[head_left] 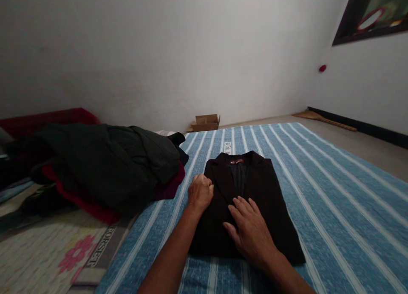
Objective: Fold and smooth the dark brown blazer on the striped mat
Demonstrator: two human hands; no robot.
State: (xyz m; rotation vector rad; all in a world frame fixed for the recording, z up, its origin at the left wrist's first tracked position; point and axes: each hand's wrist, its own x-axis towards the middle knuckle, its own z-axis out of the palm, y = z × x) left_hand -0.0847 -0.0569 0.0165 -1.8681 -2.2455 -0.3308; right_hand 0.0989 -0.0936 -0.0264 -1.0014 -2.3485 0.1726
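A dark blazer (pixel 270 200), folded into a neat rectangle, lies front up with its collar away from me. Its lapels and a reddish neck label show at the top. My left hand (pixel 200 194) is at the blazer's left edge, fingers curled and closed on the cloth there. Flat on the middle of the front rests my right hand (pixel 250 228), fingers stretched out, holding nothing. Under the blazer is a blue cloth with white stripes (pixel 325 200).
A heap of clothes (pixel 121 162), mostly dark green with some red and maroon, lies to the left. A flowered mat (pixel 47 247) is below it. An opened cardboard box (pixel 205 123) stands by the wall at the back. A window (pixel 376 13) is at upper right.
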